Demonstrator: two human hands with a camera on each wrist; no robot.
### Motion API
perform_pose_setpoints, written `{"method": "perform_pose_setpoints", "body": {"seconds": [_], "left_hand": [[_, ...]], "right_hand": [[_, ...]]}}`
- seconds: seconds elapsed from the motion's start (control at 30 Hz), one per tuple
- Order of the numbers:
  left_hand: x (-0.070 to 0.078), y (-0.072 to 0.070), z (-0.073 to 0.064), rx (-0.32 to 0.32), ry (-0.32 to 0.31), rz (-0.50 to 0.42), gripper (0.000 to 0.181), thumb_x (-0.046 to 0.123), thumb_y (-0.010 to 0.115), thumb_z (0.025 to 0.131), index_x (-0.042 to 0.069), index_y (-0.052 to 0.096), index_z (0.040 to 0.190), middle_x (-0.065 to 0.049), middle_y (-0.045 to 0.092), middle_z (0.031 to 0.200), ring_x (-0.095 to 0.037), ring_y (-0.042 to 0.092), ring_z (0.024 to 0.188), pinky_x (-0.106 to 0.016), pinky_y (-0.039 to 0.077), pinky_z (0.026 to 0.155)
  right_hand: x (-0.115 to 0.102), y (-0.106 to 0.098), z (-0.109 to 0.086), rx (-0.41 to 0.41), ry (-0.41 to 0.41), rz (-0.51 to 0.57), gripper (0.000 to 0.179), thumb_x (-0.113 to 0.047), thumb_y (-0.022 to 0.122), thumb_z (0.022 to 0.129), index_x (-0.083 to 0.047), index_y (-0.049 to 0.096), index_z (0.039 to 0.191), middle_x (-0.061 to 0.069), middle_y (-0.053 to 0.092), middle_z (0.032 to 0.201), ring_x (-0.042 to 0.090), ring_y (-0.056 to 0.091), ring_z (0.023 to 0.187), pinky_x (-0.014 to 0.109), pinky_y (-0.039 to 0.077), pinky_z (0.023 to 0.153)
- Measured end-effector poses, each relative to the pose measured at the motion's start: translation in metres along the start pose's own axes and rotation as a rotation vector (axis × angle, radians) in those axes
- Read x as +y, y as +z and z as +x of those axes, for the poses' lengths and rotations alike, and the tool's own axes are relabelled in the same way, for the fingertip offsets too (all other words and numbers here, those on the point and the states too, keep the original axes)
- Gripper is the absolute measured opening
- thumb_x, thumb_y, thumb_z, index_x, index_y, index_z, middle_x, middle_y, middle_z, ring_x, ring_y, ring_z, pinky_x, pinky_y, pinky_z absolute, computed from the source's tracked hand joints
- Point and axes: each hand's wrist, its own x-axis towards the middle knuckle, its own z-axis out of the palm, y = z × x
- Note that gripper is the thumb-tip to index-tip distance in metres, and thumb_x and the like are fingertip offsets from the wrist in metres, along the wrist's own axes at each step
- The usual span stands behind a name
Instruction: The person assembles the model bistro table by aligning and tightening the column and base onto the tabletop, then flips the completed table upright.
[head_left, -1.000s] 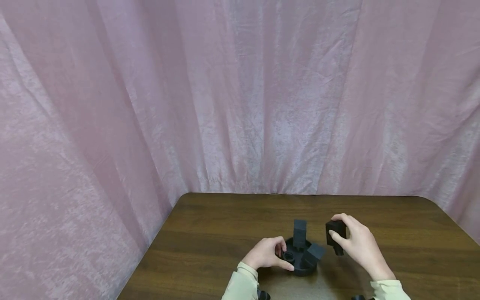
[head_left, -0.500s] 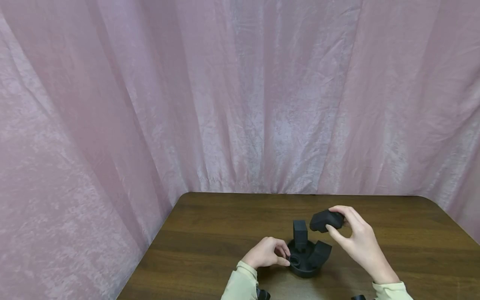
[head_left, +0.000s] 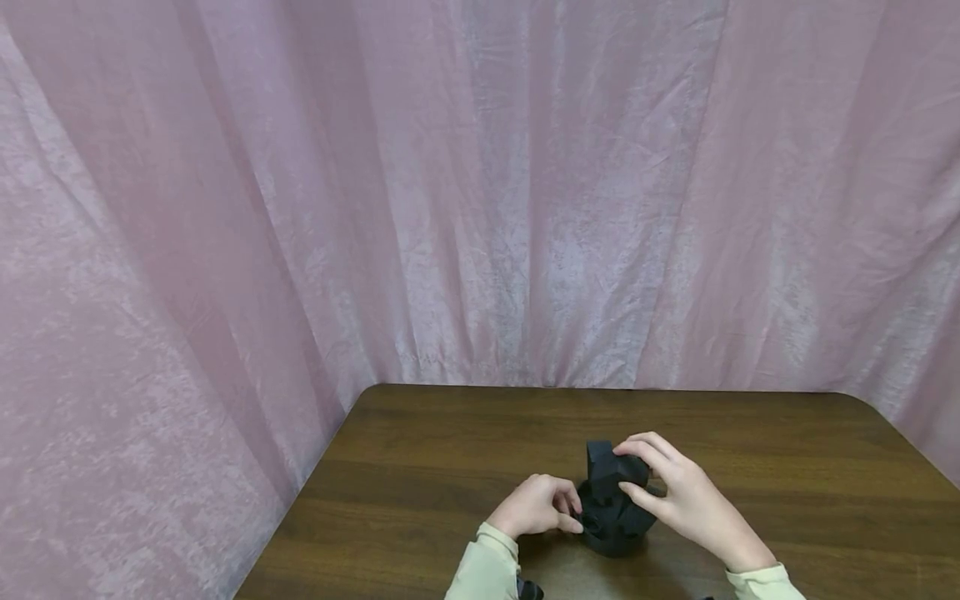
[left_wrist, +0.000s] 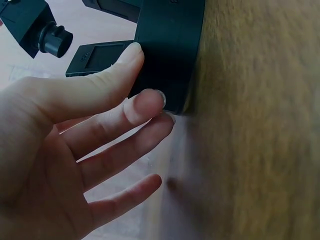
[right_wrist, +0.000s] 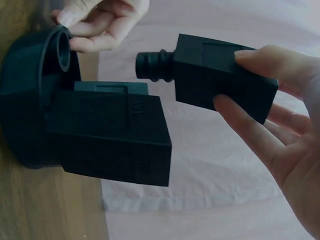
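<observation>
My left hand pinches the rim of a black round base standing on the table. In the right wrist view the thumb and a finger of that hand sit beside an open ring-shaped socket. Two black angular blocks, one the nearer block, rise from the base. With thumb and fingertips, my right hand holds a similar black block above the base. Its short ribbed round stem points toward the base, with a gap between. The left wrist view also catches that stem.
The brown wooden table spreads around the base, and a pink curtain hangs behind its far edge. A small black device shows by the left sleeve.
My right hand has carried the block left and over the base, turning it along the way. The base has shifted slightly right and turned while my left hand stays at its rim.
</observation>
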Motion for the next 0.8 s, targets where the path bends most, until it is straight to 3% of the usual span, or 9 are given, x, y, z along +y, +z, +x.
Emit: {"method": "perform_pose_setpoints", "body": {"seconds": [0.3, 0.8], "left_hand": [[-0.001, 0.003, 0.000, 0.026, -0.003, 0.073, 0.017, 0.025, 0.077, 0.068, 0.022, 0.063, 0.077, 0.013, 0.057, 0.055, 0.000, 0.047, 0.041, -0.015, 0.040, 0.048], [0.007, 0.008, 0.001, 0.041, -0.002, 0.117, 0.025, 0.034, 0.076, 0.067, 0.019, 0.056, 0.070, 0.014, 0.053, 0.054, 0.000, 0.045, 0.039, -0.014, 0.038, 0.048]], "right_hand": [[-0.001, 0.013, -0.003, -0.104, -0.081, -0.016, 0.043, -0.012, 0.077, 0.066, -0.019, 0.058, 0.103, -0.014, 0.050, 0.103, 0.001, 0.055, 0.086, 0.020, 0.049, 0.068], [0.005, 0.027, -0.007, -0.184, -0.064, -0.001, 0.040, -0.014, 0.076, 0.067, -0.019, 0.056, 0.101, -0.013, 0.050, 0.100, 0.001, 0.054, 0.082, 0.020, 0.048, 0.064]]}}
